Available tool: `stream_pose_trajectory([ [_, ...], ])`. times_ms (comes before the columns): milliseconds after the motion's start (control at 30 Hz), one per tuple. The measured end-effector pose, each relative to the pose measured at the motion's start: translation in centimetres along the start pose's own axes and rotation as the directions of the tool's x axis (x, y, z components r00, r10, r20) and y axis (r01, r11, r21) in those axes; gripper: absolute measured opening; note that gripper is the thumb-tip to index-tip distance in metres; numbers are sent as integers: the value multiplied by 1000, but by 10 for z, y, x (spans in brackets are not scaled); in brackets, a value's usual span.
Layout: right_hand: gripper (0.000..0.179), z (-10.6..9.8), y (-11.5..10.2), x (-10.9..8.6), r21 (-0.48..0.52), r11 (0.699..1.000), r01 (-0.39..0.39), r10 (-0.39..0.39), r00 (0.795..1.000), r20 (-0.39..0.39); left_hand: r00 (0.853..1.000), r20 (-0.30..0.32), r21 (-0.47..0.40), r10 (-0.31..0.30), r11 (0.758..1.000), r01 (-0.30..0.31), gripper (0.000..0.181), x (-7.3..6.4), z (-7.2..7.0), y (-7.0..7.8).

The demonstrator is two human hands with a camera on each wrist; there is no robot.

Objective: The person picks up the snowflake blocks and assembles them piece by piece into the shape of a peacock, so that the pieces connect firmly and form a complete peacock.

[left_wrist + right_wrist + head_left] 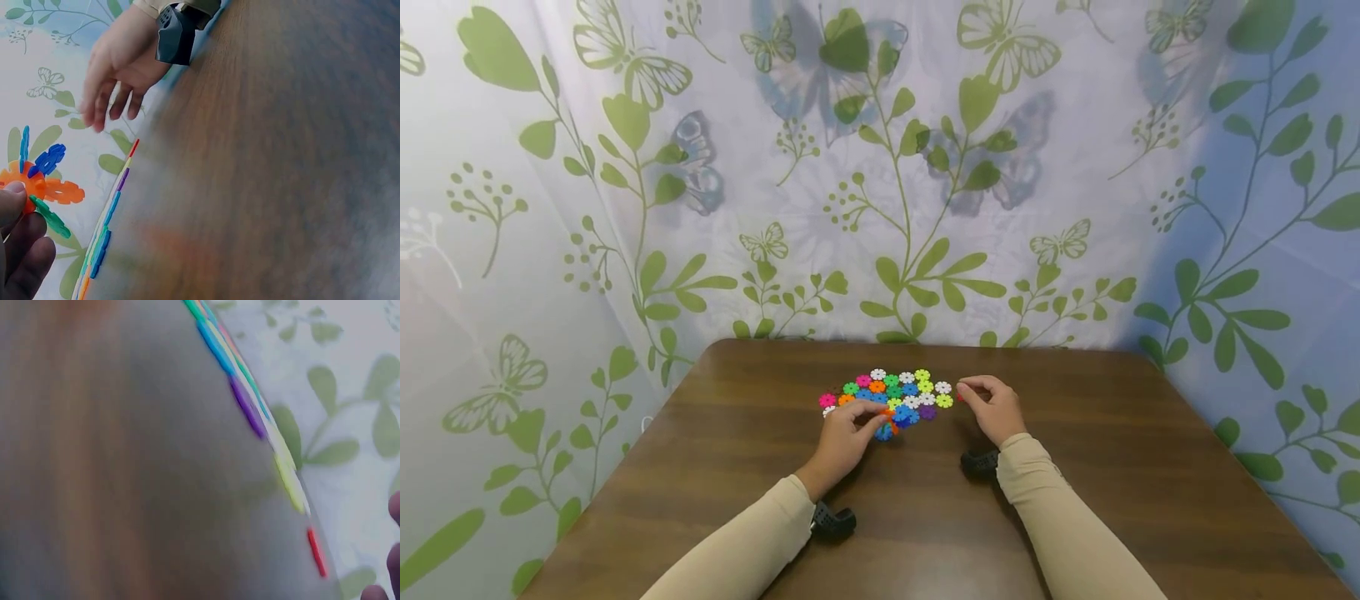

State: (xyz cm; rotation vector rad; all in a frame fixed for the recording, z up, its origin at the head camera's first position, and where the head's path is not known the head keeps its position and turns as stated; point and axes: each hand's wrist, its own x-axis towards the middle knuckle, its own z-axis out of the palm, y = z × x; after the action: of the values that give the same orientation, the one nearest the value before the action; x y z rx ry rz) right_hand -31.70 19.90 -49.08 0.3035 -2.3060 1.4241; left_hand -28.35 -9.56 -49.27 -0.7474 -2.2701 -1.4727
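My left hand (848,435) pinches a joined cluster of plastic snowflake discs (42,185) between thumb and fingers, raised over the table. Around the cluster's orange middle stand blue, dark blue, orange and green discs, slotted in at angles. My right hand (997,408) hovers at the right end of the loose discs, its fingers pointing down and holding nothing in the left wrist view. Close below its fingertips a red disc (317,553) lies flat on the table. Several loose discs (892,381) in white, green, pink, orange, blue, yellow and purple spread flat, partly behind my left hand.
The brown wooden table (730,467) reaches back to a hanging cloth (820,192) printed with leaves and butterflies. Similar cloth hangs at both sides. A black wrist device (833,523) sits under my left wrist, and another black device (979,465) under my right.
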Motion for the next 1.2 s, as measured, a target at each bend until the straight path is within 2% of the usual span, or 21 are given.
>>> stream_pose_trajectory([
  [133, 31, -14, 11, 2, -49, 995, -92, 94, 995, 25, 1000, -5, -11, 1, 1000, -1, 16, -1, 0, 2],
  [267, 36, -22, 21, 2, -141, 983, -116, 129, 987, 93, 1000, -14, -8, 0, 1000, 0, 15, -2, 2, 1],
  [367, 38, -22, 26, 3, -221, 971, -85, 117, 984, 137, 1000, -19, -6, 4, 1000, -4, 16, -3, 3, -1],
  [467, 41, -20, 27, 3, -297, 955, -6, 66, 979, 194, 1000, -21, -15, 18, 1000, -18, 17, -4, 4, -4],
  [600, 41, -15, 25, 3, -384, 920, 79, 38, 957, 288, 999, -24, -25, 36, 999, -36, 18, -2, 4, -7],
  [667, 38, -13, 25, 3, -410, 908, 87, 46, 952, 303, 999, -21, -25, 30, 999, -30, 18, -1, 4, -8],
  [767, 28, -13, 26, 2, -404, 911, 85, 31, 962, 273, 1000, -15, -26, 16, 1000, -16, 17, 0, 3, -7],
  [900, 14, -14, 28, 2, -348, 933, 92, -14, 975, 220, 1000, -11, -25, 16, 1000, -16, 17, -1, 3, -7],
  [1200, 16, -13, 26, 2, -268, 957, 108, -52, 977, 206, 999, -7, -21, 33, 999, -33, 19, -1, 2, -5],
])
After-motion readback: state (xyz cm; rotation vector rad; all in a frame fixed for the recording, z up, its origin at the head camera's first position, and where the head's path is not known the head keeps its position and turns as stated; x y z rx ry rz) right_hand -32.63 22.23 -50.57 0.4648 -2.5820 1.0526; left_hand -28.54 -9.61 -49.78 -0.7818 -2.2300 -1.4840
